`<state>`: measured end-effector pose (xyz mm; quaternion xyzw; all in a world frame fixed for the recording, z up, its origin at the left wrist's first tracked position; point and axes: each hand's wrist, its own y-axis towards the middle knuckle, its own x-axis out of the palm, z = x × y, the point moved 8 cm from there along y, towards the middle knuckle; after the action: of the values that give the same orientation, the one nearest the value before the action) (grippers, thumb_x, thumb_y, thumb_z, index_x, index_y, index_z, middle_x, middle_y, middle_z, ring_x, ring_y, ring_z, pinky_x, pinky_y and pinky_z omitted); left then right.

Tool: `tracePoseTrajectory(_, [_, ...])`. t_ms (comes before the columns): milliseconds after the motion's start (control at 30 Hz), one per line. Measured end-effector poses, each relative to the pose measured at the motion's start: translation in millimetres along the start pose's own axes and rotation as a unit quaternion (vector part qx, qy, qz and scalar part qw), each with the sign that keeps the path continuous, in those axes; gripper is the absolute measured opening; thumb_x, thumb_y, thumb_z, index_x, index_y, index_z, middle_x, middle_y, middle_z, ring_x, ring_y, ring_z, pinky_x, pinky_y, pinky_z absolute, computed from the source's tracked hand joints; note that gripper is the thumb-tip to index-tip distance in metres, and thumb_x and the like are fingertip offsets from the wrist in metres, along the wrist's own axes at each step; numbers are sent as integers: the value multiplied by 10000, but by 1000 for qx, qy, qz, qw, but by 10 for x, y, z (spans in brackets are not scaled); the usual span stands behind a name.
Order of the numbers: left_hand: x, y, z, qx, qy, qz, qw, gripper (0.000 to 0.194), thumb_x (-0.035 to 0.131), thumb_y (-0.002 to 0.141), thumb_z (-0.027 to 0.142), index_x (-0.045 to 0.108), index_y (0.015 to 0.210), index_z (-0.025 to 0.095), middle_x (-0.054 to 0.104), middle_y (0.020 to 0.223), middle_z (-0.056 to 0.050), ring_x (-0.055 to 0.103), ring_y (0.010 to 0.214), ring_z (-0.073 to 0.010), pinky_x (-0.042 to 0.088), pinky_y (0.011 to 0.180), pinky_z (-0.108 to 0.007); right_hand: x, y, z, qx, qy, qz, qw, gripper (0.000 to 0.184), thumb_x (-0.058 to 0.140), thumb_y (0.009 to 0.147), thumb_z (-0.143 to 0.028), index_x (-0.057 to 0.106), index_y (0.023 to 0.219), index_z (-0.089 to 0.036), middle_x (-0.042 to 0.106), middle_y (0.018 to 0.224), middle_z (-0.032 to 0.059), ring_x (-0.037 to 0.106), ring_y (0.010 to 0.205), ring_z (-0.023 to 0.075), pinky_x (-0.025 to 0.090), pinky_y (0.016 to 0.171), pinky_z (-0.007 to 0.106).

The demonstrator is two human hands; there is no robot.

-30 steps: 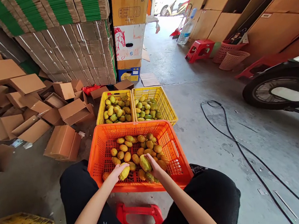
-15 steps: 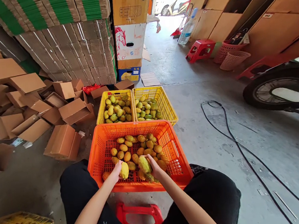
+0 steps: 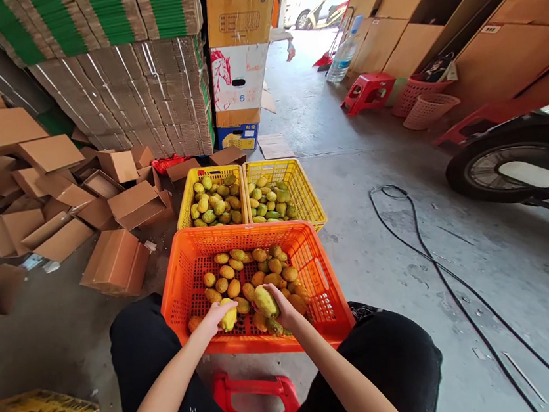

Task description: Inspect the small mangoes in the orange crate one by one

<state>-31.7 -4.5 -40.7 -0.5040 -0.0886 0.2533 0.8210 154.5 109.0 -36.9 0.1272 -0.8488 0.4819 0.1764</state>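
Left hand (image 3: 214, 319) is clamped on a yellow fruit (image 3: 228, 315); right hand (image 3: 282, 305) beside it grips a greenish fruit (image 3: 265, 301), both over the orange crate (image 3: 190, 268).

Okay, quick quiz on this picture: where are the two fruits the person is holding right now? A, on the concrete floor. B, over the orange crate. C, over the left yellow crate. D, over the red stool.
B: the left hand grips a yellow fruit and the right hand a greenish fruit, both inside the near rim of the orange crate, above the other fruit lying in it.
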Motion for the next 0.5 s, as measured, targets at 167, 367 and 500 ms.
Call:
tracePoseTrajectory(167, [-6, -64, 46, 1, -10, 6, 1000, 265, 843, 980, 250, 578, 975, 259, 716, 747, 17, 717, 645, -184, 502, 582, -240, 40, -85, -10, 45, 47, 20, 998, 109, 675, 995, -335, 641, 946, -244, 778, 819, 65, 846, 840, 282, 723, 768, 398])
tracePoseTrajectory(367, [24, -149, 98, -1, -6, -2, 1000, 185, 751, 1035, 280, 656, 887, 224, 696, 706, -13, 664, 622, -182, 536, 604, -265, 36, -84, -11, 40, 32, 17, 999, 180, 766, 957, -375, 648, 928, -242, 770, 801, 58, 843, 827, 277, 712, 738, 361])
tracePoseTrajectory(500, [31, -180, 127, -1, -6, 4, 1000, 176, 674, 1067, 320, 671, 922, 220, 713, 721, -47, 681, 635, -208, 527, 599, -281, 28, -20, -26, -4, 0, 1, 1000, 311, 933, 808, -389, 686, 943, -256, 765, 808, 18, 816, 826, 258, 675, 684, 320])
